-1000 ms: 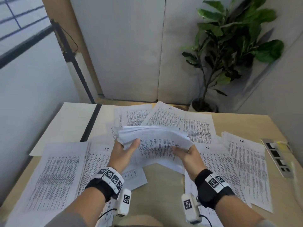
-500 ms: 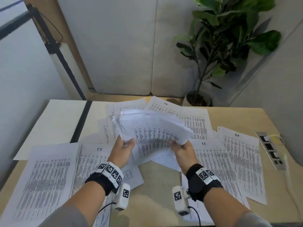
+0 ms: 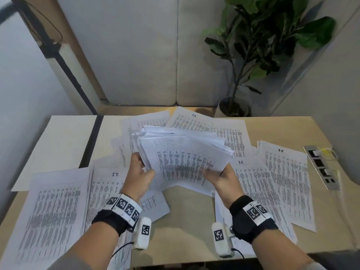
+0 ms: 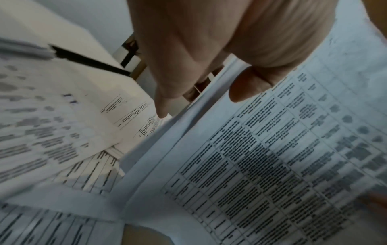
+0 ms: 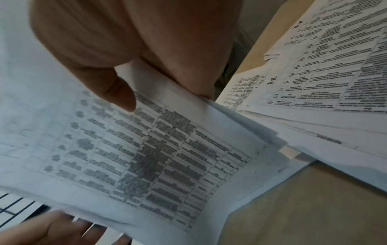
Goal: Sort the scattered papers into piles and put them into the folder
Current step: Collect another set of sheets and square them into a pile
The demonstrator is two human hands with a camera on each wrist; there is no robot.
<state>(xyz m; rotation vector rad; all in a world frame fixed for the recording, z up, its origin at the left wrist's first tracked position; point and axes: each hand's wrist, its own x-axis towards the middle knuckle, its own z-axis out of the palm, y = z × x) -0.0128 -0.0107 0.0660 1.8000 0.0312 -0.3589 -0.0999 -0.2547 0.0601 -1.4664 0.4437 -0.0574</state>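
Observation:
A thick stack of printed sheets [image 3: 185,152] is held up above the middle of the table, its printed face tilted toward me. My left hand [image 3: 140,170] grips the stack's left edge, thumb [image 4: 249,86] on top of the sheets [image 4: 261,165]. My right hand [image 3: 220,176] pinches the stack's lower right corner, thumb [image 5: 117,92] pressed on the printed page [image 5: 157,157]. An open cream folder [image 3: 64,141] with a black spine lies flat at the table's far left. Loose printed papers [image 3: 268,188] lie scattered around the stack.
A wooden table [image 3: 187,211] carries sheets marked "IT" [image 3: 58,211] at front left and "HR" [image 3: 286,176] at right. A metal socket strip [image 3: 321,168] with a cable sits at the right edge. A potted plant [image 3: 253,55] stands behind the table.
Both hands have tilted the stack up so its printed face shows more. The view has also dipped lower over the table.

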